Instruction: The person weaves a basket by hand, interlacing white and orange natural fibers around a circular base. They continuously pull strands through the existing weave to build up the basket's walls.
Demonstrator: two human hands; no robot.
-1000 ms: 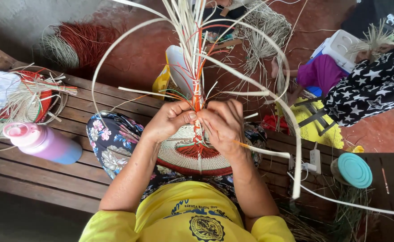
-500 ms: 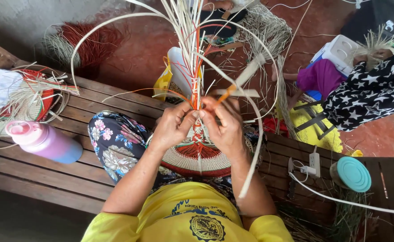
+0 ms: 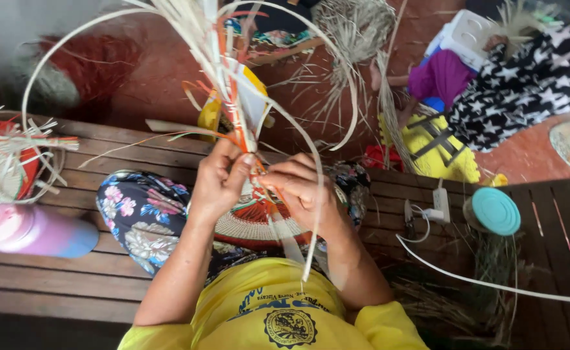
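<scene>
Far out to the left of both hands, a pink and purple bottle (image 3: 29,230) is lying on its side on the slatted wooden bench (image 3: 71,285), and above it a red basket (image 3: 12,162) is bristling with loose pale straw.

The left hand (image 3: 217,181) is closing around the bundle of pale strips (image 3: 223,78) where it meets the work, thumb and fingers pinching narrow on an orange strand (image 3: 233,139). The bundle's long axis is running straight up and away from the hands, fanning out at the top into stiff, flat, ribbon-like strips, some cream, some orange.

Directly beneath and between the two hands, resting on the person's floral-print lap, the round woven piece (image 3: 249,223) is lying flat; its surface is tight and ribbed, cream at the rim with a red-orange band inside. Both hands are touching it at its far edge, so neither is clearly nearer.

The right hand (image 3: 301,191) is curling closed as well, fingers bent over a flat pale strip (image 3: 311,214) that is arching high above the hands and trailing down past the wrist toward the yellow shirt.

To the right of the right hand, a white charger and cable (image 3: 437,210) are sitting on the bench, then a container with a teal lid (image 3: 495,210). Beyond, up and to the right, another person in star-print black fabric (image 3: 524,84) is sitting near yellow cloth (image 3: 437,146).
</scene>
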